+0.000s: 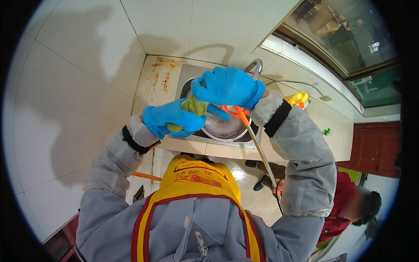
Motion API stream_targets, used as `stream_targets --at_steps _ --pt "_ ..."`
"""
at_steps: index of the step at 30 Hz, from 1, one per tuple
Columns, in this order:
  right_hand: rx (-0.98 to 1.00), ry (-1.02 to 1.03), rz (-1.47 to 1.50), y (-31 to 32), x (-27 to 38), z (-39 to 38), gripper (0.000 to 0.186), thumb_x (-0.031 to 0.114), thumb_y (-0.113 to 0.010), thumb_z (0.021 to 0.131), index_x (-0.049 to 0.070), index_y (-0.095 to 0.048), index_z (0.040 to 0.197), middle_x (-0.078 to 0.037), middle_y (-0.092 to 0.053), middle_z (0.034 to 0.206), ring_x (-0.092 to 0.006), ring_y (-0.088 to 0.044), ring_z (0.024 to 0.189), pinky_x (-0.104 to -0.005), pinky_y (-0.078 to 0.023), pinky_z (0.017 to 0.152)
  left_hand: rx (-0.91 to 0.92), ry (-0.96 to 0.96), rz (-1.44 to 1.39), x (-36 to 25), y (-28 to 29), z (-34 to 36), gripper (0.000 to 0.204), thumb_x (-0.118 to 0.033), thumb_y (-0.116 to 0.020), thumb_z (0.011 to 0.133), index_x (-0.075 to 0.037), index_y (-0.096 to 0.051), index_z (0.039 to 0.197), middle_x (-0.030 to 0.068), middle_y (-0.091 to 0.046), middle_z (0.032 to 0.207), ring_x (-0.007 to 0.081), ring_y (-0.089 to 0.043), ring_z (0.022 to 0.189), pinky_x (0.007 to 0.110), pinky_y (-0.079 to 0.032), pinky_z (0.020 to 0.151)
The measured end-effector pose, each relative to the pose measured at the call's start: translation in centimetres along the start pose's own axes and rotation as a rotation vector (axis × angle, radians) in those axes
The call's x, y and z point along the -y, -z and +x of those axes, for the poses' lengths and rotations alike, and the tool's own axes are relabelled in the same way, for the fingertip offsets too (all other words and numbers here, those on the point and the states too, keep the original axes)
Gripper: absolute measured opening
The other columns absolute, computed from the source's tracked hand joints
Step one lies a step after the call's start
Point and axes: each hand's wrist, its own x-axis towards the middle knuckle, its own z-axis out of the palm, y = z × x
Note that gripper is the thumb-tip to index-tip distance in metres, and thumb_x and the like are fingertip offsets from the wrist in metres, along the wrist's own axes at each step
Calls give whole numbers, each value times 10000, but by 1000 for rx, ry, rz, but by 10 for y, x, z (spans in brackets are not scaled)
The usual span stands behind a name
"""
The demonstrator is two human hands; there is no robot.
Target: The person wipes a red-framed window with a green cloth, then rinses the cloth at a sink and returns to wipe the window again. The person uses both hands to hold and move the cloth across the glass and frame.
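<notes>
My left hand (168, 118) has its fingers closed round the green cloth (195, 106); my right hand (229, 88) curls over its upper end. It's above the left side of the foamy basin (227, 139), where an even squeeze should catch drips best.

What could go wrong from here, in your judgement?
The green cloth, bunched between the left grip and right grip, could slip and splash into the foamy basin below. The orange-ended pole passes close to the right sleeve, so an arm movement might knock it.
</notes>
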Motion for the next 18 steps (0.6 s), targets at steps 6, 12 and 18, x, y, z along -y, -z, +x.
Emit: stream_targets --at_steps 6,12,18 --pt "-134 -15 18 -29 -9 2 267 309 -508 915 80 -622 993 -144 -652 843 -337 -652 687 -417 -527 571 -389 35 542 -17 -20 11 353 -224 -660 839 -100 -593 1163 38 -638 925 119 -573 649 265 -482 586" --pt "-386 -65 93 -70 -11 11 167 214 -595 834 73 -662 892 -152 -669 820 -343 -658 661 -426 -536 566 -551 76 1088 -6 0 26 319 -275 -625 858 -65 -598 1097 105 -645 801 196 -603 660 331 -511 655" --pt "58 -229 -15 -97 -15 33 135 133 -623 774 55 -699 855 -177 -682 852 -352 -681 721 -436 -548 601 -700 183 1291 33 41 37 408 -347 -600 870 -82 -557 1177 182 -685 876 339 -670 771 426 -529 709"
